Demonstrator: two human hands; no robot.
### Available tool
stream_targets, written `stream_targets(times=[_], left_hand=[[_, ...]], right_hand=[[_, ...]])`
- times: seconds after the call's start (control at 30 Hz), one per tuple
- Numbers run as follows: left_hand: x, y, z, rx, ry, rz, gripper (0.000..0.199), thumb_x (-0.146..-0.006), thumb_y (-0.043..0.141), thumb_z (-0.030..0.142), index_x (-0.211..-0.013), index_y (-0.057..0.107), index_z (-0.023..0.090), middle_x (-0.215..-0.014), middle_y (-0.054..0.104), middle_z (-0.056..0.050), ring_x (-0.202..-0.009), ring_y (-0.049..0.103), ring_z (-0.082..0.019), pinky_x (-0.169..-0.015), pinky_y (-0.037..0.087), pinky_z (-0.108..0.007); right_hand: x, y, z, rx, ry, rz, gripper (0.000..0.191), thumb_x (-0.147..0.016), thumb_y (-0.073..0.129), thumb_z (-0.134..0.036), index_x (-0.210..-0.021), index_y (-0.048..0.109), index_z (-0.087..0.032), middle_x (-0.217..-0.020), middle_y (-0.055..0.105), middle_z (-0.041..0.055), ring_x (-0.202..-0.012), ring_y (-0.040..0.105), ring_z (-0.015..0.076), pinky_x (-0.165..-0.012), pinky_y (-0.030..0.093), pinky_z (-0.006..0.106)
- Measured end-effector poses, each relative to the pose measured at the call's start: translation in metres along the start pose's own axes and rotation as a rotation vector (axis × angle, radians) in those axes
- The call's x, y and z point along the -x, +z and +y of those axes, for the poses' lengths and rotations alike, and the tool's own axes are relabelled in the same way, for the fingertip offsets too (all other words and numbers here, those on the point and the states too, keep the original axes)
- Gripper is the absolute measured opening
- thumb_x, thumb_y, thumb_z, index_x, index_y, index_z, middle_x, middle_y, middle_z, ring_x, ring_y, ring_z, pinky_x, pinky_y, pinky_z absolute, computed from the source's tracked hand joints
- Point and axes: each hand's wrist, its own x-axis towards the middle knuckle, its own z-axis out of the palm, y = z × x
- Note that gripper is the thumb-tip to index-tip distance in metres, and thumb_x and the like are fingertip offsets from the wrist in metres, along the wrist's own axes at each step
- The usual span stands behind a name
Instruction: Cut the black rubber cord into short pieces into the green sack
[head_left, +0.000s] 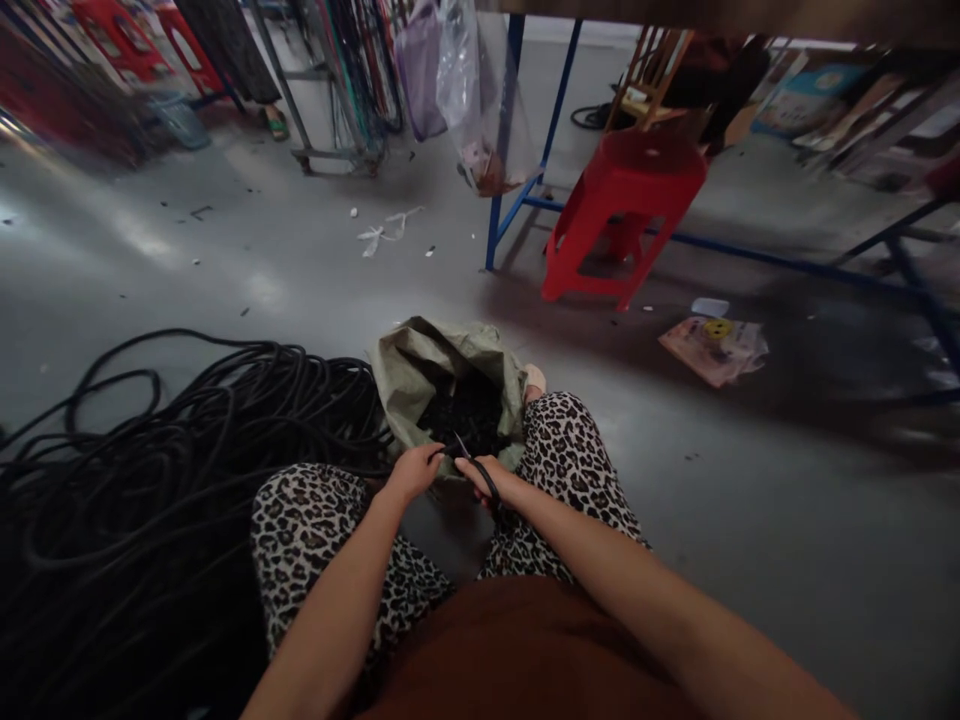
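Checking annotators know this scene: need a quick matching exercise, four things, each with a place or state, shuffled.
Things:
1. black-handled scissors with a metal blade
2. olive woven sack
3. pile of looped black cord
4. red plastic stool

Places or states:
A. heaped at the left of the picture
B. next to a blue metal table leg
C. held in the right hand
D. mouth open, small black pieces inside

Pairs: 1-C, 2-D, 3-A, 4-B

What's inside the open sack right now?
The sack holds a heap of small dark pieces. They cover its bottom, which can't be seen; the left hand and right hand block part of the near rim.
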Motion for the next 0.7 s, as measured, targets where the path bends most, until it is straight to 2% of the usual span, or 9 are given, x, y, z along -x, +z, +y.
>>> stream_targets(times=[0.27, 0.5, 0.7], left_hand=[[0.003, -0.001, -0.006, -0.018, -0.015, 0.02, 0.036, -0.083, 0.045, 0.027, -0.116, 0.058, 0.021, -0.116, 0.061, -0.004, -0.108, 0.055, -0.016, -0.095, 0.039, -0.027], [0.002, 0.004, -0.011, -0.007, -0.014, 0.008, 0.033, -0.083, 0.044, 0.026, -0.111, 0.061, 0.022, -0.113, 0.063, -0.005, -0.105, 0.056, -0.016, -0.092, 0.041, -0.026], [0.001, 0.004, -0.011, -0.01, -0.065, -0.015, 0.033, -0.084, 0.044, 0.027, -0.111, 0.061, 0.022, -0.115, 0.062, -0.005, -0.107, 0.056, -0.017, -0.093, 0.04, -0.026]], right_hand=[[-0.007, -0.003, 0.003, 0.007, 0.035, 0.101, 0.036, -0.088, 0.038, -0.048, -0.08, 0.052, -0.016, -0.038, 0.041, -0.0053, -0.026, 0.043, 0.0114, -0.029, 0.041, 0.022], [-0.015, -0.002, 0.011, 0.021, 0.031, 0.116, 0.035, -0.087, 0.039, -0.047, -0.077, 0.052, -0.017, -0.038, 0.04, -0.005, -0.027, 0.042, 0.011, -0.029, 0.039, 0.021], [-0.015, -0.003, 0.009, 0.084, 0.035, 0.121, 0.033, -0.087, 0.042, -0.044, -0.073, 0.053, -0.016, -0.039, 0.04, -0.0037, -0.029, 0.043, 0.0122, -0.031, 0.039, 0.022]])
